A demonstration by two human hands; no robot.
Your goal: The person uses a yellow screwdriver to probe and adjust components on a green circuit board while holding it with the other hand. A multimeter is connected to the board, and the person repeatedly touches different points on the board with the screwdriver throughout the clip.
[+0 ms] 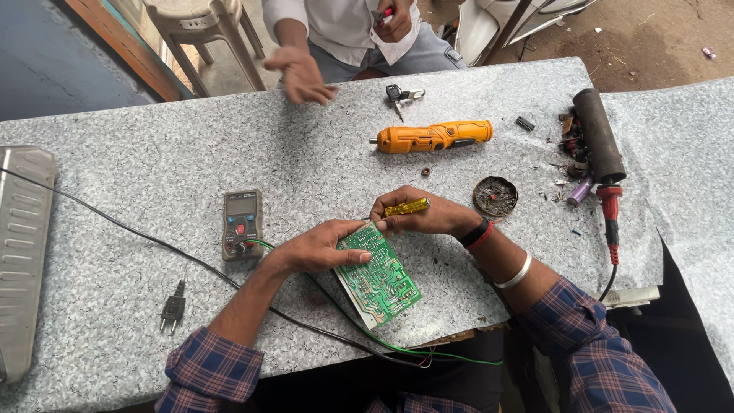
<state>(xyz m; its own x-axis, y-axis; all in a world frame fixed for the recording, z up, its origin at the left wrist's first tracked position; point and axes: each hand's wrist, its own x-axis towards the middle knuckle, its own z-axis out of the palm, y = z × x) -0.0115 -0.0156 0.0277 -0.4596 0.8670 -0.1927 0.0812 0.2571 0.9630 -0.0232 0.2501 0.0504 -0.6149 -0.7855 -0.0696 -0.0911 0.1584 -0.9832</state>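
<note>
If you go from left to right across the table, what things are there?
Ribbed grey metal tray → black two-pin plug → grey multimeter → green circuit board → round dark ashtray-like dish → red-handled soldering iron.

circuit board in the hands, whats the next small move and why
Probably bring the screwdriver's tip down onto the top edge of the green circuit board. The left hand steadies that board by its upper corner, and the right hand holds the yellow-handled screwdriver lying almost flat just above it; its tip is hidden.
</note>
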